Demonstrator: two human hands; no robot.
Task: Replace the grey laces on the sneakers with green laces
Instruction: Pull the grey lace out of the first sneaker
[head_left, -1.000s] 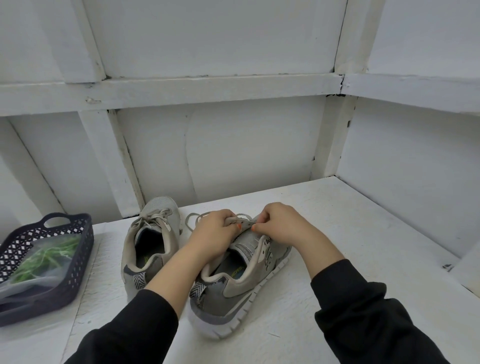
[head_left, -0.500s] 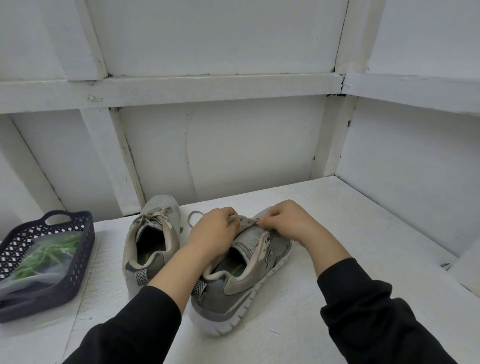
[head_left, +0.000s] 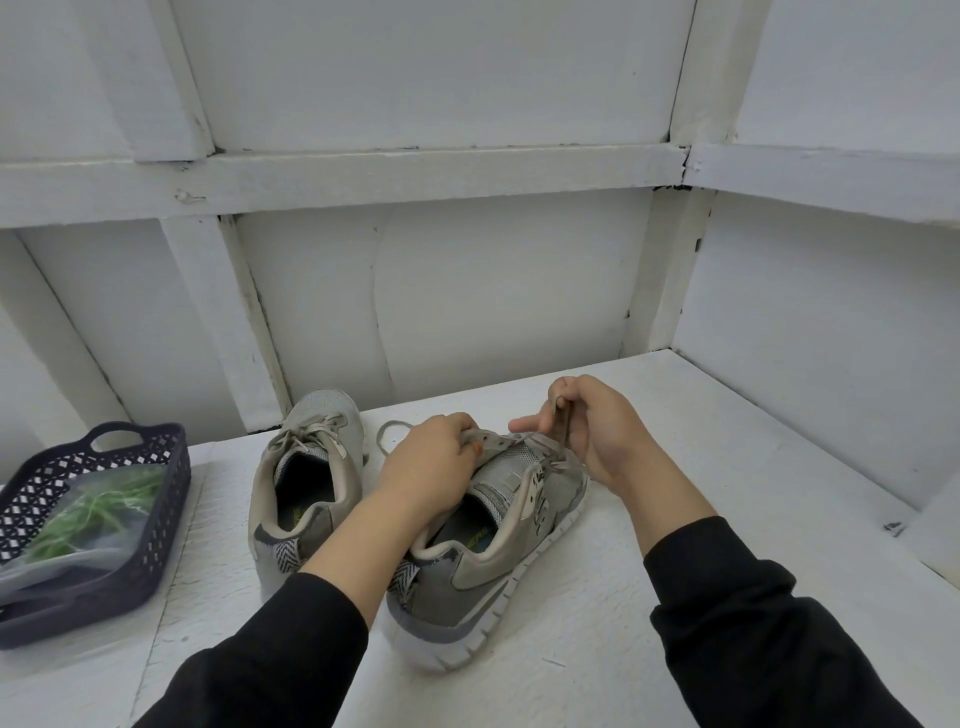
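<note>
Two grey sneakers stand on a white table. The right sneaker lies nearest me, toe pointing away. My left hand grips its tongue and upper eyelet flap. My right hand is raised a little above the toe and pinches a strand of the grey lace, drawn up taut from the eyelets. A loose loop of that lace lies on the table beyond my left hand. The left sneaker stands beside it, its grey lace tied. Green laces lie in a clear bag.
A dark perforated plastic basket holding the bag sits at the table's left edge. White panelled walls close in behind and on the right. Bare table surface lies to the right of the sneakers and in front of them.
My right hand has lifted up and to the right, pulling a strand of grey lace out from the right sneaker. My left hand stays on the tongue.
</note>
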